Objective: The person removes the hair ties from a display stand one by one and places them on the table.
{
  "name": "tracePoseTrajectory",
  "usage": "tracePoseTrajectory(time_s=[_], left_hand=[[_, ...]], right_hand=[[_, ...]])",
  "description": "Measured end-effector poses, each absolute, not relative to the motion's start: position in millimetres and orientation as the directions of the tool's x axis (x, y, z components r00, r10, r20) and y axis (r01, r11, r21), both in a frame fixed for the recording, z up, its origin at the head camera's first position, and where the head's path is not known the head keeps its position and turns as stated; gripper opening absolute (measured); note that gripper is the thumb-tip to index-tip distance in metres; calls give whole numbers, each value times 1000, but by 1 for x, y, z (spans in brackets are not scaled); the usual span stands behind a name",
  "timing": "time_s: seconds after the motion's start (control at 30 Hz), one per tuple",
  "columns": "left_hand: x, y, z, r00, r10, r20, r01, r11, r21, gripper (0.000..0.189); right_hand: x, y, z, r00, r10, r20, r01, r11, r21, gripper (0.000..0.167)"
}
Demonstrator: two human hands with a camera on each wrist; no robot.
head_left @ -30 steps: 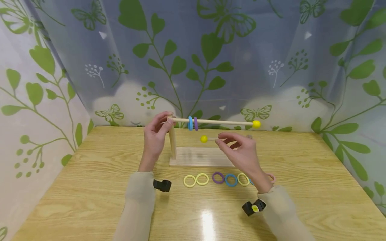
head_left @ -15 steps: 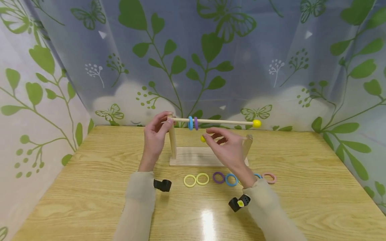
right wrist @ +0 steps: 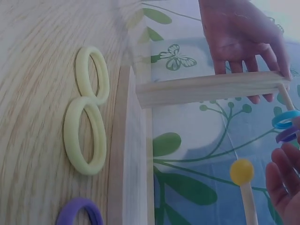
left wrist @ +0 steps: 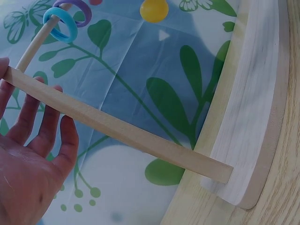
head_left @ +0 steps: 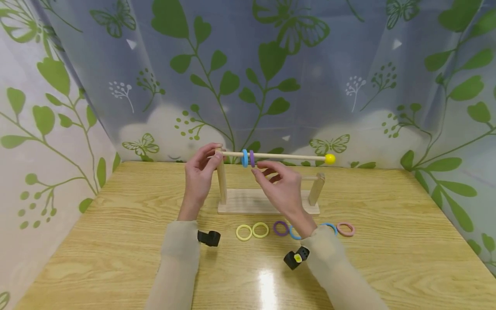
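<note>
My left hand (head_left: 199,170) grips the top of the left wooden post (left wrist: 117,126), where the upper rod (head_left: 286,156) joins it. A blue ring (head_left: 245,159) and a purple ring (head_left: 252,159) hang on that rod, towards the left post. At the purple ring is my right hand (head_left: 283,185), thumb and fingertips slightly apart around its lower edge. Whether they touch it is hard to tell. Yellow balls cap the rods; the upper ball (head_left: 330,159) shows at the far right, and the lower ball (right wrist: 242,171) is hidden by the right hand in the head view.
The stand's flat base (head_left: 248,202) rests on the wooden table (head_left: 116,258), with a right post (head_left: 317,189). Before it lie two yellow rings (head_left: 243,233), a purple ring (head_left: 280,228), blue rings and a pink ring (head_left: 346,229). A patterned curtain (head_left: 248,86) hangs behind.
My right hand has moved left, past the lower rod's yellow ball, up to the purple ring on the upper rod. My left hand and the rings have stayed put.
</note>
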State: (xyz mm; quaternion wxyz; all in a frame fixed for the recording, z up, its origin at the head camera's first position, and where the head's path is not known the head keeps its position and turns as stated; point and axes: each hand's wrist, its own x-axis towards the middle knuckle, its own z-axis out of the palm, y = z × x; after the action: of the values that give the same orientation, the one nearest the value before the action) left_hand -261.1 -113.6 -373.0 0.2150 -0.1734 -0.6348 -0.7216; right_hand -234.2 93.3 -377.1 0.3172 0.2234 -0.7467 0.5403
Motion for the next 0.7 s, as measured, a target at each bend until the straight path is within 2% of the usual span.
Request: tracePoseTrajectory(time_s=[0.7], left_hand=[[-260, -114, -372, -845, -85, 527, 534, -105, 839, 26]], right_hand=[[-236, 80, -378, -676, 91, 732, -651, 391, -650, 11]])
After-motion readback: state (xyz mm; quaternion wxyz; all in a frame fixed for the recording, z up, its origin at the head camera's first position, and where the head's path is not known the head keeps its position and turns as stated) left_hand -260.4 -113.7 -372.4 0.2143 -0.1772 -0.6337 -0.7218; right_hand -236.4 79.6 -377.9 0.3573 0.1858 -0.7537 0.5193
